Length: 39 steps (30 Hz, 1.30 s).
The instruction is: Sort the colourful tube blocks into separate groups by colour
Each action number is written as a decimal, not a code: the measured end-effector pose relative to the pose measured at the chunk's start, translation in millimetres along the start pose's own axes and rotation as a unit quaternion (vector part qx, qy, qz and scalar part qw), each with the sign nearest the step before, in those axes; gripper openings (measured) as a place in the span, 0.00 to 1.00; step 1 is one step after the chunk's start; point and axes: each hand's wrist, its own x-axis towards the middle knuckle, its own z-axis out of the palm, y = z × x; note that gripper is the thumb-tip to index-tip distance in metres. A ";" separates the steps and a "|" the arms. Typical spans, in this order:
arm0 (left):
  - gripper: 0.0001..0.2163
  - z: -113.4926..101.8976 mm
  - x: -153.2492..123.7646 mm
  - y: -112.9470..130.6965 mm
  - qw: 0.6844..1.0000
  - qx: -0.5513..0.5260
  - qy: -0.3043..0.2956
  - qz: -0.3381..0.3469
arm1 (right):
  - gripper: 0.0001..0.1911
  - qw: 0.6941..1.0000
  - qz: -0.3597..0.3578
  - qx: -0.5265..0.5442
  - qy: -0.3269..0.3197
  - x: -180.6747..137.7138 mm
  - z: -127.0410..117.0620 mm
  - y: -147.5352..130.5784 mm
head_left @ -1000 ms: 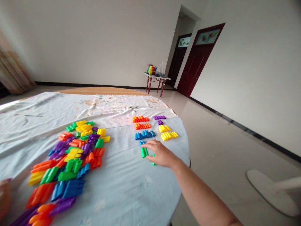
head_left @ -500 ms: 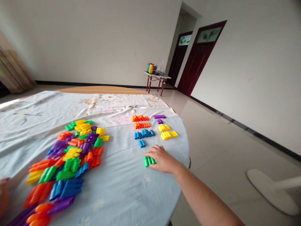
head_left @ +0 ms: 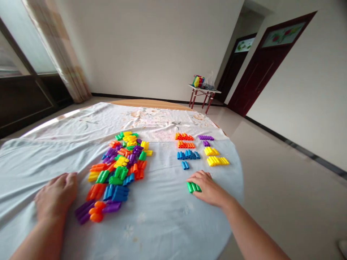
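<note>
My right hand [head_left: 210,189] is closed around a short row of green plastic tube pieces [head_left: 193,187] on the tablecloth, and part of the row is hidden under the palm. Farther off stand rows of orange tubes [head_left: 185,145], blue tubes [head_left: 188,155], yellow tubes [head_left: 217,161] and purple tubes [head_left: 206,138]. Palm down on the cloth, my left hand [head_left: 56,196] rests left of a mixed pile of coloured tubes [head_left: 121,161]. It holds nothing that I can see, and its fingers are loosely bent. Nearest me in the pile lie purple tubes [head_left: 84,211] and rounded orange pieces [head_left: 97,212].
A pale blue and floral cloth [head_left: 151,224] covers most of the round wooden table [head_left: 151,103]. By the far wall, a small table [head_left: 204,89] bears a colourful bag [head_left: 198,81] and a clear plastic bag [head_left: 209,81]. Dark red doors [head_left: 260,76] stand at the right.
My view has turned left, so my left hand and the whole pile now show. My right hand stays on the green tubes at the same spot on the cloth.
</note>
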 end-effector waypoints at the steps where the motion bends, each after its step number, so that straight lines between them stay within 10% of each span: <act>1: 0.30 -2.6 -2.1 4.3 1.000 -0.008 -0.008 -0.009 | 0.23 1.000 0.001 0.000 -0.004 -0.3 -1.2 0.3; 16: 0.28 -12.6 -14.5 13.5 0.998 -0.054 0.005 -0.016 | 0.17 0.969 -0.197 0.130 0.070 95.4 23.2 -109.1; 24: 0.27 -12.3 -15.5 11.6 0.998 -0.056 0.016 -0.009 | 0.17 0.987 -0.104 0.036 0.118 161.3 55.2 -169.5; 39: 0.29 -13.2 -13.6 12.7 0.998 -0.053 0.002 -0.015 | 0.14 0.983 -0.143 -0.010 0.116 79.8 40.6 -108.4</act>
